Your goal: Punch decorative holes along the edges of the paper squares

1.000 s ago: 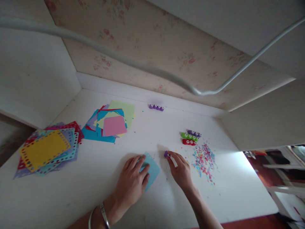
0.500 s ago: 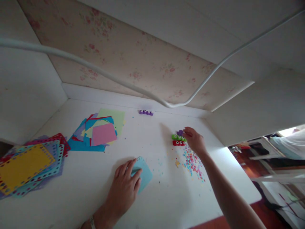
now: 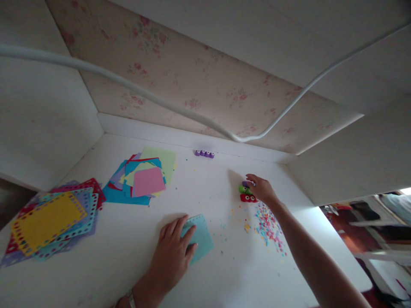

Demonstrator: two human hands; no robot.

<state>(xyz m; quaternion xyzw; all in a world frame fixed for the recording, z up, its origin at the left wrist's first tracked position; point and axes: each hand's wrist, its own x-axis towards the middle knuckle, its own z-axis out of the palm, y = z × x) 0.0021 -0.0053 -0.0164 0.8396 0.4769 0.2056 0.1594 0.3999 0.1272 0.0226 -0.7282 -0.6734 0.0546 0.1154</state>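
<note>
My left hand (image 3: 173,252) lies on a light blue square of paper (image 3: 203,241) with its fingers stretched out. Small holes run along the paper's upper edge. On the right, my right hand (image 3: 261,188) is curled around a purple craft punch (image 3: 245,183), its fingertips partly hidden. Green craft punches (image 3: 243,189) stand right beside it, partly covered by the hand. In front of them is a row of red craft punches (image 3: 247,198) with round white tops. A row of purple craft punches (image 3: 204,154) stands by the back wall.
Punched coloured sheets (image 3: 48,222) are stacked at the left. Plain coloured papers (image 3: 149,182) overlap behind my left hand. Paper confetti (image 3: 269,226) is scattered under my right forearm. A pale cable (image 3: 154,98) hangs across the view before the flowered wall.
My right hand has shifted over the near group of punches and covers more of the green row. The left hand stays on the blue paper. The whole view has moved slightly.
</note>
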